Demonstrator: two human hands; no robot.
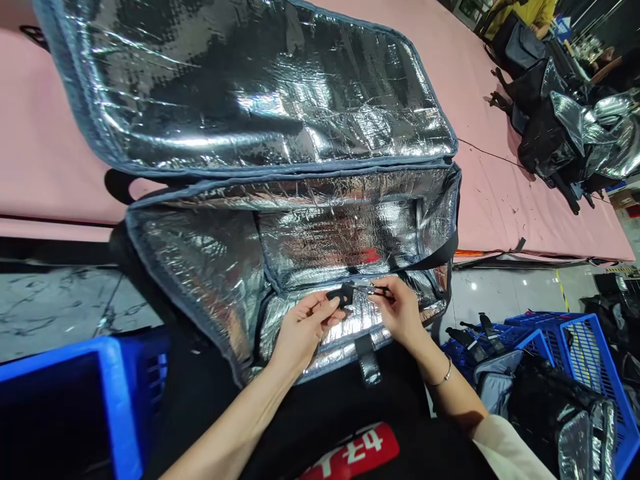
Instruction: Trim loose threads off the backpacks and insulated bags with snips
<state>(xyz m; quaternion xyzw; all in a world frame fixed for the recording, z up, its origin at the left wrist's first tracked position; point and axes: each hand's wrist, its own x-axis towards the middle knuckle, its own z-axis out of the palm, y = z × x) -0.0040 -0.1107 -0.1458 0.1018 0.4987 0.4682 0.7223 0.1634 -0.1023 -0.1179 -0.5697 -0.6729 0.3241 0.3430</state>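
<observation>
A large bag [200, 260] with silver foil lining lies open, its foil-lined lid [260, 87] folded back over the pink table. Above the bag's opening, my left hand [305, 320] pinches a small black buckle piece [341, 295]. My right hand [399, 307] is closed on a small black tool with a metal tip [381, 291], which points at the black piece. A black strap [443, 255] arches over the bag's right side. Below the hands, a short black tab [367, 360] hangs from the near edge.
The pink table [500, 200] extends behind the bag, with piled black and silver bags [555, 133] at its right. A person in yellow [525, 17] is at the far right. Blue crates stand at lower left [107, 393] and lower right [595, 360], the latter near more bags.
</observation>
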